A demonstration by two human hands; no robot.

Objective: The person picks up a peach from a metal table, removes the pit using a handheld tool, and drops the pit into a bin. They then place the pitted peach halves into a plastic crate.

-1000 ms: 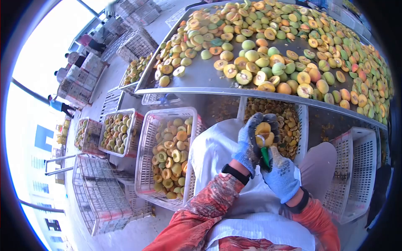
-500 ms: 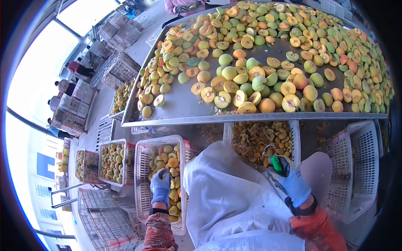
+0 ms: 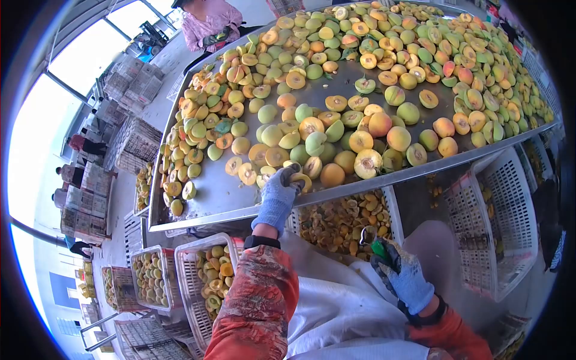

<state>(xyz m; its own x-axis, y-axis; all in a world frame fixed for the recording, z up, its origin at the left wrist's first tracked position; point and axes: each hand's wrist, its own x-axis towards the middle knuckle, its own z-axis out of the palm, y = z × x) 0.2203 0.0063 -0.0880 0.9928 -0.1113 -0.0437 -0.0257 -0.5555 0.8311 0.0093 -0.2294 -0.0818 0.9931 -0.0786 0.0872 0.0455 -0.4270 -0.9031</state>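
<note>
My left hand, in a blue glove with dark fingertips, reaches over the near edge of the metal table. Its fingers are closed round a fruit half. Many whole and halved green-orange fruits lie on the table around and beyond it. Low on the right, my right hand is wrapped round the green handle of a small tool with a looped metal end. Below that loop is a crate of fruit scraps and pits.
A crate of fruit halves stands left of my lap, with fuller crates beyond. Another slatted crate is at the right. A person in pink stands past the table's far left corner.
My left hand has left the fruit crate and moved up and right to the table, where it grips a fruit half. The right hand still holds the tool. The view has turned and shifted.
</note>
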